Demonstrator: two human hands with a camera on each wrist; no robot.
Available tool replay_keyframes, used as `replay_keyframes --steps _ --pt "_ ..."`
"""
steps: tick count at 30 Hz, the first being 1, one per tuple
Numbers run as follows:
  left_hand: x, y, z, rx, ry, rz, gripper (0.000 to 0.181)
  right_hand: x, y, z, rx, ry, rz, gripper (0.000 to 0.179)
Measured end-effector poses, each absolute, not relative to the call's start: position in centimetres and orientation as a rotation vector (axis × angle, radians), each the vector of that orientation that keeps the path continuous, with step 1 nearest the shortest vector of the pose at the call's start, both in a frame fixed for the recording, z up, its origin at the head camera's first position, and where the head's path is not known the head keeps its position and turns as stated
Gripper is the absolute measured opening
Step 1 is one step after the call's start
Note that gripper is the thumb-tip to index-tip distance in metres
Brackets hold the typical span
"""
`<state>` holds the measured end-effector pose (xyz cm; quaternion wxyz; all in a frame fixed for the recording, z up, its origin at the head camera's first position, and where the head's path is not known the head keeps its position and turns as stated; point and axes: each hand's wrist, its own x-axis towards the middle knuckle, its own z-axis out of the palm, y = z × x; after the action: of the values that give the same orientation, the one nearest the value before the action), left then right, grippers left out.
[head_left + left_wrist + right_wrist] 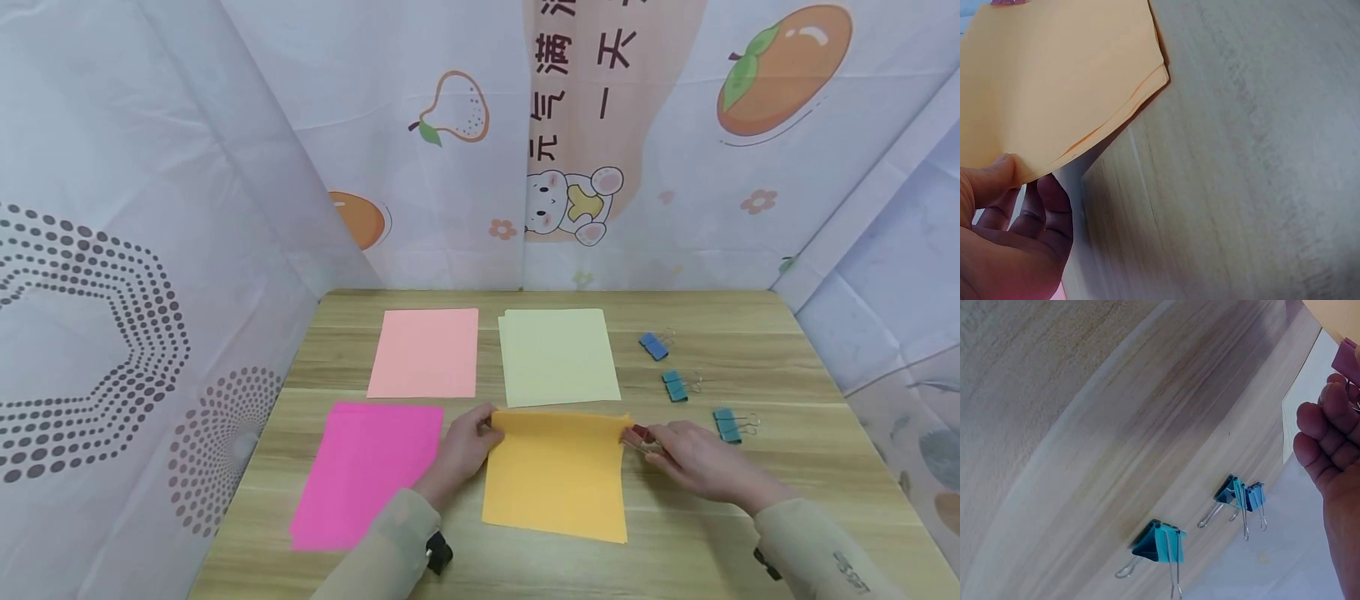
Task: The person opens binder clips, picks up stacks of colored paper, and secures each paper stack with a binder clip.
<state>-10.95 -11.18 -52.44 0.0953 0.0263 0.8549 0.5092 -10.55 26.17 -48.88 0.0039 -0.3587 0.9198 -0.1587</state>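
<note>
A stack of orange paper sheets is raised along its far edge, where several layers show in the left wrist view. My left hand pinches the stack at its far left corner, thumb on top and fingers beneath. At the far right corner, my right hand holds a red binder clip by its wire handles. The clip's body overlaps the paper's edge there. In the right wrist view, the clip is partly cut off by the frame and hidden by the fingers.
Two teal binder clips and a blue binder clip lie right of the paper. Behind are pink sheets and pale green sheets. Magenta sheets lie at left. A printed curtain hangs beyond the wooden table.
</note>
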Motion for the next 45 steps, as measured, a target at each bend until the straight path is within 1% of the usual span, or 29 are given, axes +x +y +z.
replay_keyframes --steps 6,17,27,33,37,45 --pt "-11.0 -11.4 -52.6 0.068 2.541 1.525 0.016 -10.8 26.2 -48.6 -1.176 2.917 -0.477 0.018" --pt "-11.0 -11.7 -53.0 0.042 2.510 1.556 0.016 -10.7 26.0 -48.0 -1.172 2.902 -0.452 0.018" --pt "-11.1 -11.9 -53.0 0.052 2.500 1.590 0.015 -10.9 25.9 -47.6 -1.294 2.944 -0.457 0.023" --pt "-11.0 -11.8 -52.8 0.046 2.507 1.587 0.015 -10.9 25.5 -46.8 -1.317 2.945 -0.410 0.026" --pt "-11.0 -11.8 -52.7 0.043 2.484 1.623 0.014 -11.0 25.1 -46.5 -1.288 2.905 -0.400 0.026" --pt "-11.0 -11.6 -52.6 0.002 2.425 1.674 0.015 -10.7 24.6 -46.6 -1.318 2.835 -0.393 0.020"
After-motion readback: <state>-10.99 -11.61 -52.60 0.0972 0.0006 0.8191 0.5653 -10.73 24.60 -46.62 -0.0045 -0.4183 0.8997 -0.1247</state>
